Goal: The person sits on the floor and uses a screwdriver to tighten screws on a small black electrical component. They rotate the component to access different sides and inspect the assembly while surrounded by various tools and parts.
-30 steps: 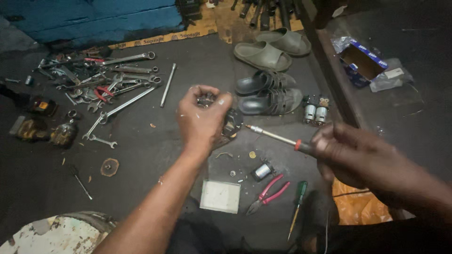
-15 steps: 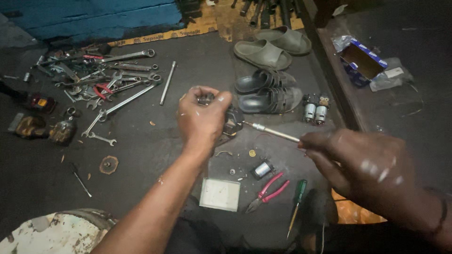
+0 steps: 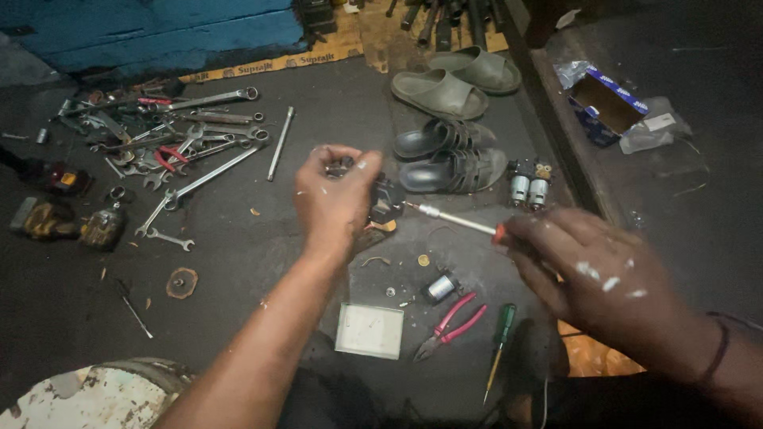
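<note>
left hand (image 3: pixel 338 199) is up over the dark floor (image 3: pixel 262 262), fingers curled tight around a small dark metal part (image 3: pixel 383 199), which sticks out on the right side of the fist. right hand (image 3: pixel 592 270) comes in from the right, clenched around the orange handle of a screwdriver (image 3: pixel 457 219); only a bit of the handle peeks out past the fingers. the silver shaft runs left and slightly up, and its tip sits right at the dark part, touching it or very nearly, hard to tell which. white flecks dot the back of both hands.

below the hands, on the floor: a small white square box (image 3: pixel 369 330), pink-handled pliers (image 3: pixel 450 326) just to its right, and a green-handled screwdriver (image 3: pixel 498 343) lying beside those. a small silver cylinder (image 3: pixel 439 287) rests just above the pliers, with a coin-like disc (image 3: pixel 424 260) near it.

off to the left, well apart from the hands, a heap of wrenches and spanners (image 3: pixel 187 147) is spread out, one long thin rod (image 3: pixel 280 144) at its right edge. a round rusty washer (image 3: pixel 182 283) lies alone lower down.

behind the hands, a pair of dark sandals (image 3: pixel 453 159) sits on the floor, a pair of green slippers (image 3: pixel 457 83) further up. two small motors (image 3: pixel 530 187) stand just right of the sandals. on the raised surface at right, an open blue and white carton (image 3: pixel 608 99).
</note>
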